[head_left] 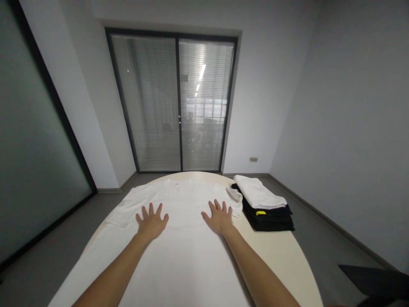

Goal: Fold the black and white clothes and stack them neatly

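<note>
A white T-shirt [185,251] lies spread over the table, its collar at the far edge and its body running toward me. My left hand [151,222] rests palm down on the upper left part of the shirt, fingers spread. On the upper right part lies my right hand [220,216], also flat with its fingers apart. Neither hand grips the cloth. Just beyond my right hand, the shirt's right sleeve [235,195] is bunched up and reaches the folded stack beside it.
At the table's [281,251] right edge sits a stack of folded black clothes [271,224] with a folded white garment [258,192] on top and a small yellow item [260,212] between. A black object [377,281] juts in at lower right. Glass doors [179,102] stand behind.
</note>
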Tool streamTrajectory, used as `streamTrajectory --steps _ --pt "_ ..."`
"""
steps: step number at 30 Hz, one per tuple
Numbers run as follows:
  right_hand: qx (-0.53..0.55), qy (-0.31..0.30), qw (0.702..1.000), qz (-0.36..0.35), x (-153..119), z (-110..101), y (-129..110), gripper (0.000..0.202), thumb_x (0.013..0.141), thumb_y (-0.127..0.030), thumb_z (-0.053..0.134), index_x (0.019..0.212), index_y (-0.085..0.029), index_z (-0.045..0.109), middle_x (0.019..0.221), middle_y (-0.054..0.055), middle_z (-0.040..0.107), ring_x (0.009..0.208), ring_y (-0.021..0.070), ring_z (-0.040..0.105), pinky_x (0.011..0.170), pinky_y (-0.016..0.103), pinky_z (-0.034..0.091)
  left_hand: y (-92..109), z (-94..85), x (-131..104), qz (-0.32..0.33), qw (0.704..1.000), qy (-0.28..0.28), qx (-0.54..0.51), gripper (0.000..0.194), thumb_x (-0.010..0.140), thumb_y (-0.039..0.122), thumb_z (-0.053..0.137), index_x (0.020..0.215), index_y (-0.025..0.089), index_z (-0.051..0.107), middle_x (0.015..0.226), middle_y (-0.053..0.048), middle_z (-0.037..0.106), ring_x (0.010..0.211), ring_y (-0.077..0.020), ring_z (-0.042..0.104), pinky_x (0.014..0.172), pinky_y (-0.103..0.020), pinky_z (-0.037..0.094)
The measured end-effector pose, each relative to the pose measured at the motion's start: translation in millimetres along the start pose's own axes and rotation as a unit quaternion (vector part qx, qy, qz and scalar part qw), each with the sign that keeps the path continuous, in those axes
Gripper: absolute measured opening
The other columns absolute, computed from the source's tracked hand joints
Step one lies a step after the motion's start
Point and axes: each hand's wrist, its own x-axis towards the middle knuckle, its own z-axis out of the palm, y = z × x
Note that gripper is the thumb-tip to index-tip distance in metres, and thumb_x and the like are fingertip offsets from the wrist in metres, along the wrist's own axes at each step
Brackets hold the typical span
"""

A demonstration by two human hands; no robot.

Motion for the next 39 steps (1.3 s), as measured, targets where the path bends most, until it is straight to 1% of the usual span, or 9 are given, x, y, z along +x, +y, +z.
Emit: streamTrajectory --steps 7,16,19,21,24,29,33,37,39 --pt "0.003 0.012 0.999 -0.048 2.1 -6.0 9.2 0.070 0.094 -0.062 0.036 0.153 -0.026 0.037 0.163 0.009 0.027 0.150 0.0400 0.014 0.115 0.062 0.001 3.9 -2.0 17.0 -0.016 0.999 -0.029 -0.009 0.068 0.094 0.059 0.033 0.156 0.033 0.028 0.166 -0.013 0.018 0.149 -0.0474 0.008 0.112 -0.069 0.009" --pt "0.002 -0.018 0.994 -0.111 -7.9 -4.7 9.7 0.071 0.095 -0.064 0.030 0.156 -0.026 0.032 0.164 0.008 0.023 0.152 0.0364 0.008 0.118 0.056 -0.003 -8.5 -12.9 11.6 -0.020 0.999 -0.026 0.012 0.063 0.095 0.051 0.034 0.155 0.032 0.032 0.165 -0.011 0.021 0.148 -0.0472 0.016 0.111 -0.070 0.016" --pt "0.000 -0.017 0.994 -0.112 -11.1 -4.7 5.1 0.071 0.096 -0.063 0.029 0.156 -0.025 0.030 0.164 0.009 0.022 0.152 0.0356 0.007 0.119 0.055 -0.002 7.8 -21.7 12.9 -0.022 0.999 -0.037 0.028 0.064 0.092 0.046 0.040 0.151 0.019 0.044 0.160 -0.019 0.030 0.145 -0.0505 0.022 0.111 -0.070 0.016" --pt "0.000 -0.021 0.994 -0.110 -12.1 -5.3 2.9 0.071 0.096 -0.062 0.029 0.157 -0.025 0.029 0.165 0.009 0.020 0.152 0.0362 0.007 0.119 0.055 -0.001 28.0 -22.5 11.2 0.004 0.999 -0.018 0.030 0.065 0.092 0.044 0.041 0.151 0.015 0.042 0.160 -0.020 0.029 0.146 -0.0481 0.021 0.115 -0.065 0.012" --pt "0.003 -0.040 0.994 -0.101 -11.2 -7.9 2.0 0.073 0.095 -0.064 0.029 0.157 -0.026 0.027 0.166 0.007 0.017 0.152 0.0378 0.005 0.118 0.058 -0.001 58.4 -13.9 3.2 0.061 0.998 0.008 0.016 0.064 0.097 0.045 0.031 0.158 0.027 0.024 0.165 -0.010 0.021 0.149 -0.0404 0.021 0.117 -0.060 0.016" --pt "0.025 -0.050 0.994 -0.099 -5.3 -12.3 2.4 0.073 0.093 -0.065 0.035 0.156 -0.029 0.030 0.166 0.006 0.018 0.152 0.0372 0.005 0.118 0.058 0.001 71.7 5.6 -3.5 0.074 0.997 0.021 -0.017 0.067 0.098 0.056 0.028 0.157 0.026 0.028 0.164 -0.013 0.025 0.148 -0.0441 0.018 0.115 -0.064 0.016" --pt "0.034 -0.014 0.995 -0.094 1.3 -11.6 0.7 0.063 0.095 -0.059 0.039 0.151 -0.029 0.040 0.163 0.006 0.028 0.150 0.0359 0.014 0.117 0.056 0.009 65.2 9.0 2.0 0.073 0.997 0.027 -0.028 0.066 0.098 0.057 0.030 0.156 0.026 0.031 0.163 -0.014 0.026 0.149 -0.0430 0.018 0.115 -0.064 0.014" --pt "0.024 0.032 0.996 -0.082 14.3 -18.6 3.1 0.047 0.095 -0.044 0.044 0.137 -0.025 0.054 0.146 0.010 0.051 0.132 0.0308 0.043 0.106 0.047 0.032 64.8 8.8 3.8 0.077 0.996 0.030 -0.022 0.064 0.098 0.057 0.030 0.154 0.028 0.036 0.163 -0.013 0.027 0.149 -0.0432 0.018 0.115 -0.064 0.013" --pt "0.002 0.079 0.996 -0.035 23.3 -26.1 7.7 0.043 0.093 -0.035 0.048 0.133 -0.021 0.057 0.139 0.014 0.055 0.123 0.0299 0.049 0.098 0.041 0.037 65.3 9.6 3.8 0.084 0.996 0.032 -0.017 0.063 0.098 0.056 0.031 0.154 0.028 0.036 0.163 -0.013 0.027 0.149 -0.0439 0.018 0.115 -0.064 0.014"
